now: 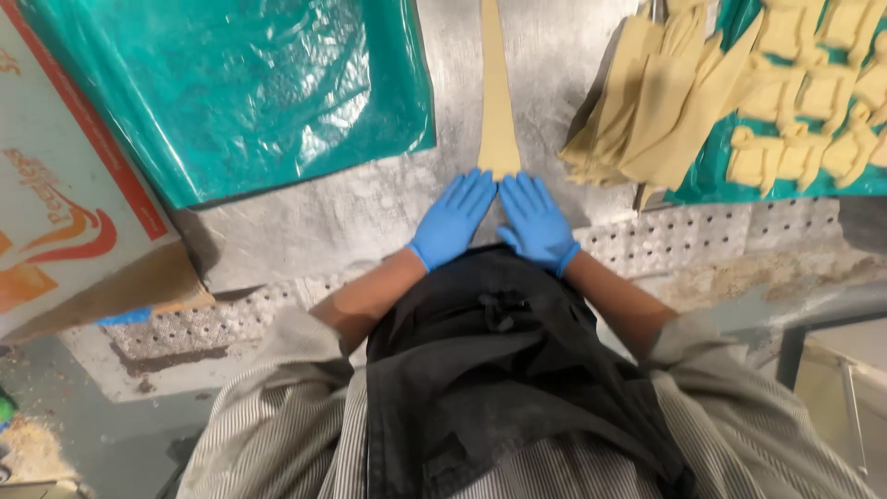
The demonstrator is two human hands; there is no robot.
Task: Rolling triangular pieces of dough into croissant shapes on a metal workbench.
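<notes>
My left hand (453, 220) and right hand (537, 222) lie flat and unclenched, fingertips pressing the wide end of the long dough triangle (497, 111), pinning it to the floured surface (370, 208) just before me.

dough strip (498, 102): tip cut off at top edge | cardboard box (65, 203): cropped at left edge | shaped dough pieces (813, 83): run off upper right

My blue-gloved left hand (453, 222) and right hand (536, 224) meet pale yellow dough (498, 111) at twelve o'clock, teal plastic sheet (240, 88) at ten, grey steel table (351, 212), black apron (499, 370), striped sleeves.
</notes>
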